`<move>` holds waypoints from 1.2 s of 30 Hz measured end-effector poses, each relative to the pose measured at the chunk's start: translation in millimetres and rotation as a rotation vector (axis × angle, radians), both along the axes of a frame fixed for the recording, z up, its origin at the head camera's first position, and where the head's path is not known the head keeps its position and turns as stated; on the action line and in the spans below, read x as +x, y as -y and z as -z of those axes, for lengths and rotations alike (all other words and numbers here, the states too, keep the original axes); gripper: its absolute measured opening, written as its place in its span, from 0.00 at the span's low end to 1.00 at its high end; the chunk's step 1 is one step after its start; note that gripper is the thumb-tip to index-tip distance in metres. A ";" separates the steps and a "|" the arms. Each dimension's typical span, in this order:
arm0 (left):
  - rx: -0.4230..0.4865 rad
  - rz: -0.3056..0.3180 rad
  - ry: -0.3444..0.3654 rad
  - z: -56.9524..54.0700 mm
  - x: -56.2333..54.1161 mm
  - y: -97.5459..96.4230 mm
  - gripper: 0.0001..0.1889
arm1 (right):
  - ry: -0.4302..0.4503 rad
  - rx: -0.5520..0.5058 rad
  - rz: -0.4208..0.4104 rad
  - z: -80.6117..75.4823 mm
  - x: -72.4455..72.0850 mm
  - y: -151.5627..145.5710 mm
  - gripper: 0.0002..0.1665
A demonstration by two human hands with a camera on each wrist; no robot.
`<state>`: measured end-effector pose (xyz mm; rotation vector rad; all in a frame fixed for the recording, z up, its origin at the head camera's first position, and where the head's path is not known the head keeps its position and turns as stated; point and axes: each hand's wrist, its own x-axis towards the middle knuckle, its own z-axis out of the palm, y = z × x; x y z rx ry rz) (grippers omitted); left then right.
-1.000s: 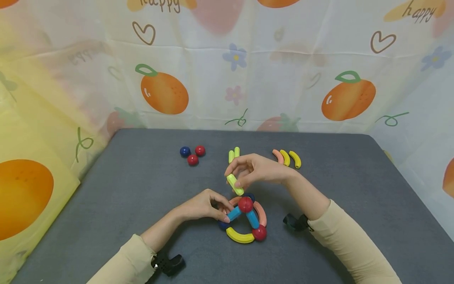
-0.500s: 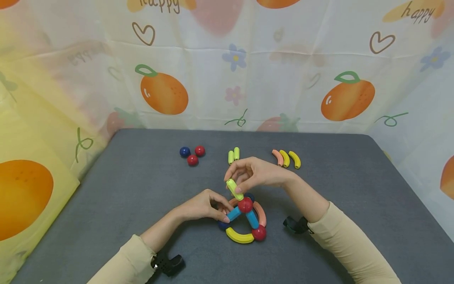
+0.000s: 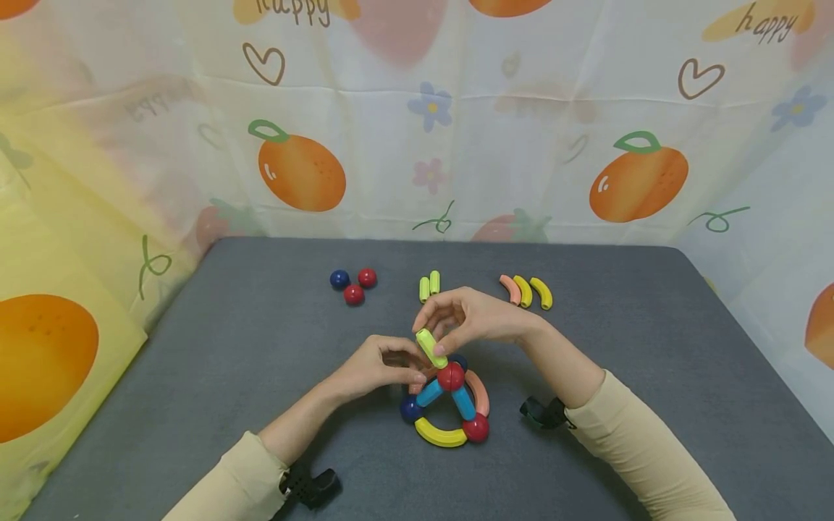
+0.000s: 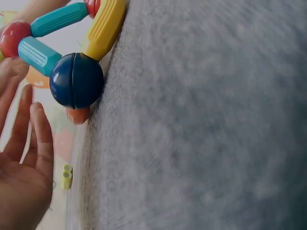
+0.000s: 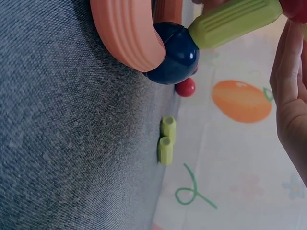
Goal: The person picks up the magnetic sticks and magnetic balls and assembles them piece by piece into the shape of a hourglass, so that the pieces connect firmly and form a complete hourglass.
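Behind the work hangs a white-and-yellow fabric backdrop (image 3: 521,170) printed with fruit, and in front of it your dark grey counter (image 3: 260,405) carries every piece. On it stands your glossy, plastic-looking pyramid frame (image 3: 463,403): curved bars ring the base, balls sit at its corners, and straight legs climb to a shiny red ball (image 3: 451,377) at the peak. You look to be building upward from that peak.

Your right hand (image 3: 478,312) arches over the far side, fingers pointing left and down, pinching a light green straight ribbed rod (image 3: 431,347) between thumb and fingers. Your left hand (image 3: 374,369) reaches in level beside the near-left leg, fingers extended and gripping nothing in the left wrist view; whether a fingertip brushes the frame, you cannot tell.

Farther off lie three loose curved bars (image 3: 523,291), one peach and two yellow; then two spare light green rods (image 3: 434,282).

The rod you hold leans left, its lower end seemingly against the peak ball, though its seating is unclear. The next move probably calls for settling that joint and steadying the frame before you let go.

Smallest are the loose balls (image 3: 354,294), two red and one dark blue, well left of the rods.
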<state>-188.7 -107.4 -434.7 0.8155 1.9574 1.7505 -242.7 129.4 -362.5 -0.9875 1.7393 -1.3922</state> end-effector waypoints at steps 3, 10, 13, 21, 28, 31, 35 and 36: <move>0.061 -0.025 0.033 -2.5 1.1 -3.7 0.19 | -0.007 -0.017 -0.006 -0.1 -0.5 -0.7 0.22; 0.136 0.021 0.098 -1.3 2.7 -12.1 0.27 | -0.022 -0.054 -0.001 -1.7 -2.0 -4.8 0.25; 0.149 0.036 0.103 0.2 3.1 -14.5 0.26 | -0.023 -0.052 0.032 -1.7 -3.4 -8.2 0.24; 0.147 0.010 0.080 -1.7 8.4 -20.4 0.25 | -0.004 -0.080 0.255 5.7 -18.7 -20.0 0.19; 0.128 -0.037 0.079 -0.6 11.5 -24.9 0.25 | -0.054 0.040 0.509 21.8 -35.6 -23.2 0.24; 0.148 -0.031 0.077 -0.6 12.4 -25.5 0.24 | -0.036 0.076 0.576 28.5 -44.2 -21.4 0.26; 0.219 0.014 0.082 -0.8 13.7 -26.2 0.25 | -0.012 0.107 0.623 37.1 -58.2 -17.3 0.27; 0.234 0.025 0.087 -1.1 14.0 -26.5 0.26 | -0.010 0.121 0.629 38.9 -61.6 -16.1 0.27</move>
